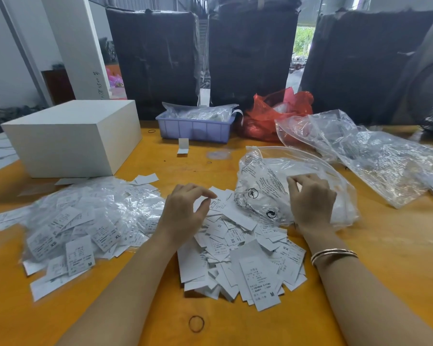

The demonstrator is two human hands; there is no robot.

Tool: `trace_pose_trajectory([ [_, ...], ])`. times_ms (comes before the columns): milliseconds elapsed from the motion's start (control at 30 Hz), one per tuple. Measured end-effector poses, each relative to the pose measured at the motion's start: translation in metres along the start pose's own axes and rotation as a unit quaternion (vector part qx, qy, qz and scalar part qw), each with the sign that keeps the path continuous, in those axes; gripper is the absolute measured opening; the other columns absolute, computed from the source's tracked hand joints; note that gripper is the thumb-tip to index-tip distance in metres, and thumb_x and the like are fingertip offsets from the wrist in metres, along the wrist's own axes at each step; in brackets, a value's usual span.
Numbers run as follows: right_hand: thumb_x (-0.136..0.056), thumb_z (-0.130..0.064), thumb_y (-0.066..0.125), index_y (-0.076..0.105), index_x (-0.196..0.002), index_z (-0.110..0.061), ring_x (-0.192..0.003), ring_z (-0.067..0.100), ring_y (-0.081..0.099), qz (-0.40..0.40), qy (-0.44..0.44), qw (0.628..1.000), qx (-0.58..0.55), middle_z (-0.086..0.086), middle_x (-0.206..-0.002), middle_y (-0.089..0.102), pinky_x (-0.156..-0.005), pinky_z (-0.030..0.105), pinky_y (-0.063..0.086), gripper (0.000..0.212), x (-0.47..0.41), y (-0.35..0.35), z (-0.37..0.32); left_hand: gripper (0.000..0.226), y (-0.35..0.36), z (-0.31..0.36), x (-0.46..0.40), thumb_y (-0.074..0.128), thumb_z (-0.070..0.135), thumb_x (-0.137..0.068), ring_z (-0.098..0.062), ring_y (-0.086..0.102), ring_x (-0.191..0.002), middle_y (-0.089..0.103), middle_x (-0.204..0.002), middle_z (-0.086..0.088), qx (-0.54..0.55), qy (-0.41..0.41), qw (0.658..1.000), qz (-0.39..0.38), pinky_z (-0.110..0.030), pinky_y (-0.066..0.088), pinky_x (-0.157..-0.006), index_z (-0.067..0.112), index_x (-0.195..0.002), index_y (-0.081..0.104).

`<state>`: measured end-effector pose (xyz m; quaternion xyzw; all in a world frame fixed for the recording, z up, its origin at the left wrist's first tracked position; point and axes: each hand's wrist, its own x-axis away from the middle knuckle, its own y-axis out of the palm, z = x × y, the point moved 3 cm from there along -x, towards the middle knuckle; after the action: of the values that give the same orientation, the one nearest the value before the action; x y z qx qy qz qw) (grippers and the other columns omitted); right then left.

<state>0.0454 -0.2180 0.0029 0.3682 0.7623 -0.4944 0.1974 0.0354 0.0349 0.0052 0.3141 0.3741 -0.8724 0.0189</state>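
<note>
A heap of loose white size labels (235, 258) lies in the middle of the orange table (135, 308). My left hand (185, 211) hovers over the heap's far edge, thumb and forefinger bent with a small gap between them and nothing held. Right of the heap sits a clear zip bag with black printing (260, 186). My right hand (310, 201), with bangles on its wrist, rests on this bag, and its fingertips pinch the film. A second pile of labels in small clear sleeves (73, 228) spreads out to the left.
A white box (73, 138) stands at the back left. Behind the heap are a purple bin (195, 128) of packets, a red plastic bag (273, 113) and crumpled clear bags (373, 158). Black wrapped bales (155, 58) wall off the far edge. A rubber band (196, 323) lies near me.
</note>
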Motion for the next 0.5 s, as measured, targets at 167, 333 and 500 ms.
trace_pose_trajectory([
  [167, -0.087, -0.008, 0.062, 0.068, -0.087, -0.003, -0.069, 0.01, 0.059, -0.067, -0.228, 0.931, -0.277, 0.009, -0.077, 0.066, -0.066, 0.023, 0.047, 0.008, 0.015, -0.013, -0.047, 0.025, 0.0, 0.004, -0.002, 0.059, 0.016, -0.091, -0.001, 0.051, -0.104, 0.057, -0.105, 0.023, 0.141, -0.04, 0.988, -0.047, -0.009, 0.036, -0.084, 0.036, -0.105, 0.061],
  [333, -0.093, -0.014, 0.054, 0.066, -0.088, -0.018, -0.062, 0.003, 0.058, -0.273, -0.118, 0.844, -0.447, -0.008, -0.069, 0.065, -0.06, 0.015, 0.045, 0.014, 0.039, 0.002, -0.079, 0.032, 0.002, 0.008, -0.001, 0.055, 0.015, -0.094, 0.006, 0.055, -0.105, 0.064, -0.114, 0.016, 0.304, -0.1, 0.939, -0.124, -0.008, 0.043, -0.081, 0.039, -0.114, 0.059],
  [500, -0.094, -0.019, 0.054, 0.068, -0.085, -0.022, -0.064, 0.01, 0.059, -0.325, -0.065, 0.831, -0.447, -0.009, -0.067, 0.066, -0.063, 0.023, 0.047, 0.017, 0.045, 0.01, -0.076, 0.033, 0.003, 0.008, 0.0, 0.055, 0.036, -0.082, -0.003, 0.062, -0.095, 0.071, -0.101, 0.01, 0.36, -0.13, 0.913, -0.139, -0.012, 0.046, -0.077, 0.024, -0.11, 0.068],
])
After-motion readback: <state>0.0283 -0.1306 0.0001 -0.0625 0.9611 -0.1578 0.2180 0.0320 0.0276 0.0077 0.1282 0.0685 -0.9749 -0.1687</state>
